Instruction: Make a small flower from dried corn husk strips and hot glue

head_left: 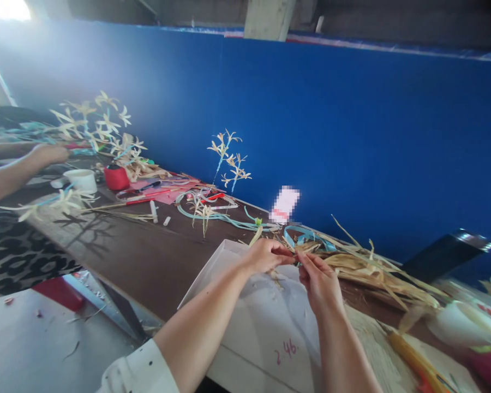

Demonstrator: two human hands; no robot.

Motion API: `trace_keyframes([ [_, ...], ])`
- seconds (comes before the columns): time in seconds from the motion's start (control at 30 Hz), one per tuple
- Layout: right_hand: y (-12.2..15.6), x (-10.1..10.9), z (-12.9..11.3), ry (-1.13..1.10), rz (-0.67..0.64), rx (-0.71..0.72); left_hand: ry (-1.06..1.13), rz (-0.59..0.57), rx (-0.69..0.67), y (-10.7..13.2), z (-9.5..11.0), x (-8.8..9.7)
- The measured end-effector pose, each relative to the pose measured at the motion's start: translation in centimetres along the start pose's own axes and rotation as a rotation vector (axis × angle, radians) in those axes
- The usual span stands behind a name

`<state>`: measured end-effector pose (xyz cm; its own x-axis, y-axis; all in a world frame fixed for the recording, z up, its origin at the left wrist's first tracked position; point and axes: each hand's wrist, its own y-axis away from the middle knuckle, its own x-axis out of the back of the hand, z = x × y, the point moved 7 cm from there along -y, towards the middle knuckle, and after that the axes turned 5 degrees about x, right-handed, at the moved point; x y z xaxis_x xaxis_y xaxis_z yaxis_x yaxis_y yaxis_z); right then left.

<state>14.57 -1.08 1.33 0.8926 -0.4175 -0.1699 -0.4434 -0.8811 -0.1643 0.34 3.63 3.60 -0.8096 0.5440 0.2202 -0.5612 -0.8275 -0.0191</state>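
I have both hands pinched nearly together: the left hand (271, 255) and right hand (318, 274) each close thumb against forefinger, with almost no gap, on a small, dark, mostly hidden piece (296, 261) between them. I can't make out what it is; the fingers cover it. Meeting tip to tip looks like a choice for fine control, each hand steadying the other's end.

That piece sits above a shallow white cardboard tray (278, 322) marked with reddish handwriting, which I'd judge is there as a pale, clean backdrop. Just beyond the fingers lies a loop of flat light-blue ribbon (306, 234), and beside the right hand long tan dried-husk strips (370, 273), probably kept there for easy reach. A yellow-handled tool (417, 360) lies lower right.

Farther off, cream star-petalled flowers on blue-wrapped stems (230, 161) stand upright before the tall blue panel (352, 131), likely so the petals aren't crushed. At far left, a co-worker's hand (51, 154) reaches over the same dark brown table (147, 256).
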Motion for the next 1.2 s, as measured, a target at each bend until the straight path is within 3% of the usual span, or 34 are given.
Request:
trace_keyframes([
  [0.13,0.4,-0.6,0.3,0.048,-0.049,-0.05,-0.077,0.011,0.041,-0.2,-0.7,-0.1],
  [0.27,0.4,-0.7,0.4,-0.047,-0.047,-0.095,-0.116,0.022,0.049,-0.1,-0.7,-0.1],
  [0.43,0.2,-0.6,0.3,-0.073,-0.065,-0.087,-0.103,-0.032,0.095,0.1,-0.8,-0.5],
  [0.6,0.3,-0.6,0.5,-0.062,-0.085,-0.097,-0.039,-0.089,0.073,0.0,-1.1,-0.9],
  [0.87,0.2,-0.5,0.7,-0.063,-0.059,-0.104,-0.079,-0.051,0.051,-0.6,-1.9,-0.8],
  [1.2,-0.2,-0.1,1.4,-0.164,0.004,-0.112,-0.219,-0.077,-0.023,-0.1,-0.8,-1.4],
])
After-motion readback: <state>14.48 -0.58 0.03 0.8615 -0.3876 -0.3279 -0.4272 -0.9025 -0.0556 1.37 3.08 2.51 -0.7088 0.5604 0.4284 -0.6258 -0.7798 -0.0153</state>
